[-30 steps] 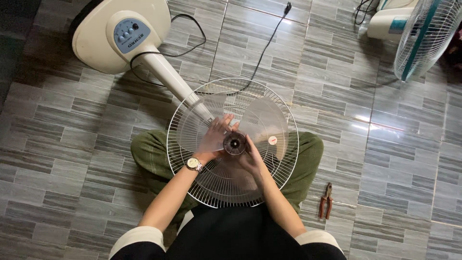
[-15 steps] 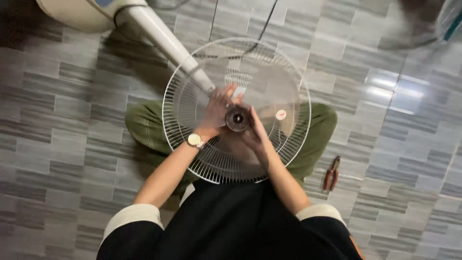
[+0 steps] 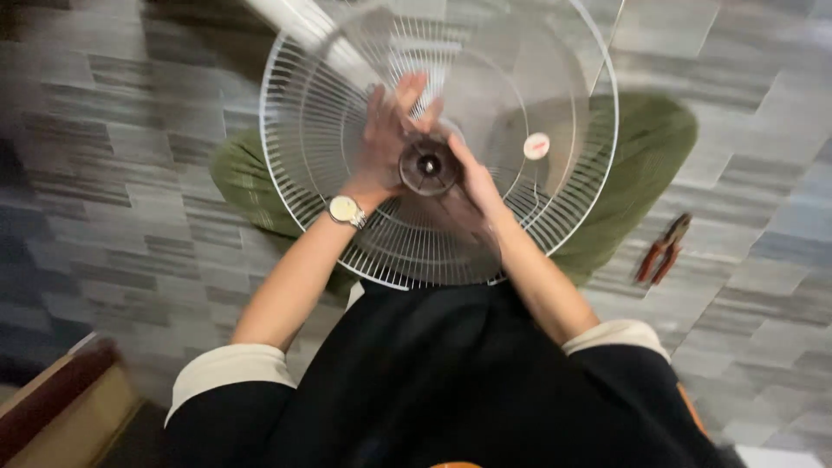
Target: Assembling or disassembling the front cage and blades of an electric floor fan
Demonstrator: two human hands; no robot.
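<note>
A white wire fan guard (image 3: pixel 312 130) lies flat over my lap, with clear fan blades (image 3: pixel 511 95) inside it. At its middle sits a dark round hub cap (image 3: pixel 428 165). My left hand (image 3: pixel 386 139), with a wristwatch, rests on the blades just left of the hub, fingers spread upward. My right hand (image 3: pixel 472 186) presses against the hub from the lower right, fingers curled around it. The fan's white pole (image 3: pixel 303 30) runs off to the upper left.
Red-handled pliers (image 3: pixel 661 250) lie on the grey tiled floor (image 3: pixel 130 173) to my right. My green-trousered legs (image 3: pixel 641 165) are crossed under the guard. A brown wooden edge (image 3: pixel 52 407) shows at the lower left.
The view has swung down and closer, so the fan base and the second fan have left the frame. Both hands stay at the hub, the left fingers shifting slightly.
</note>
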